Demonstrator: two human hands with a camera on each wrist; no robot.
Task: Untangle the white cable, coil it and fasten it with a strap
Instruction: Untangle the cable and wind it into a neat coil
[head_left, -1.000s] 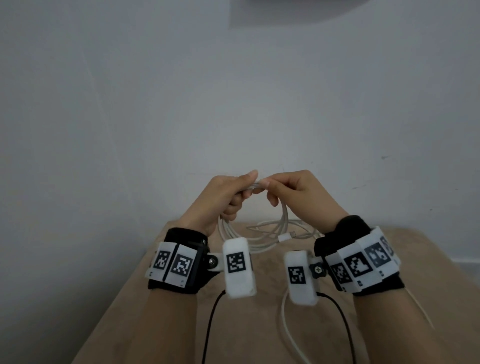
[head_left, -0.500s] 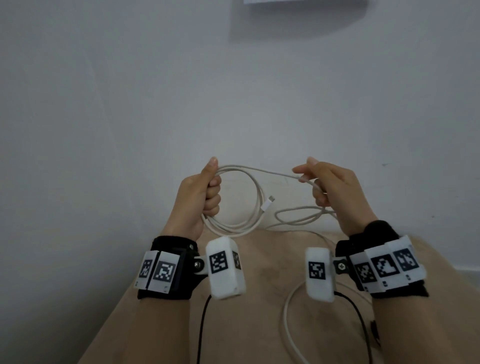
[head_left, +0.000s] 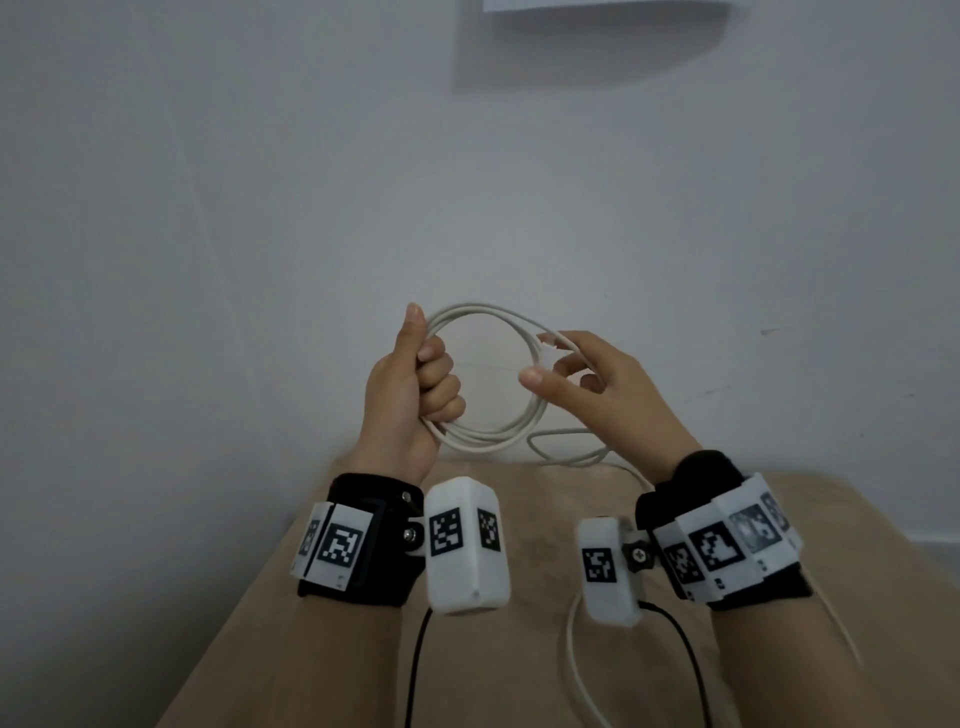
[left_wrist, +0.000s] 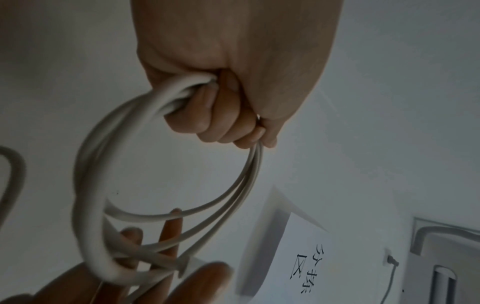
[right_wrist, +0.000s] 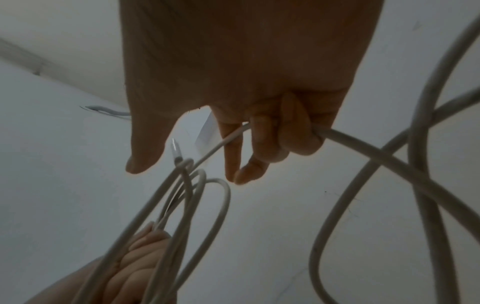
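Head view: left hand (head_left: 410, 389) clenches the white cable (head_left: 530, 415) coil upright, loops ringing out to its right. Right hand (head_left: 597, 384), nearer the free run, has its curled fingers round that strand at the coil's right edge. Slack trails down-right to the tan table (head_left: 519, 499). Next loop likely feeds leftward into the fist.

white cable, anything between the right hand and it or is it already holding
Nothing visible in the way: the right hand already has fingers curled round the white cable, and the left hand grips the coil.
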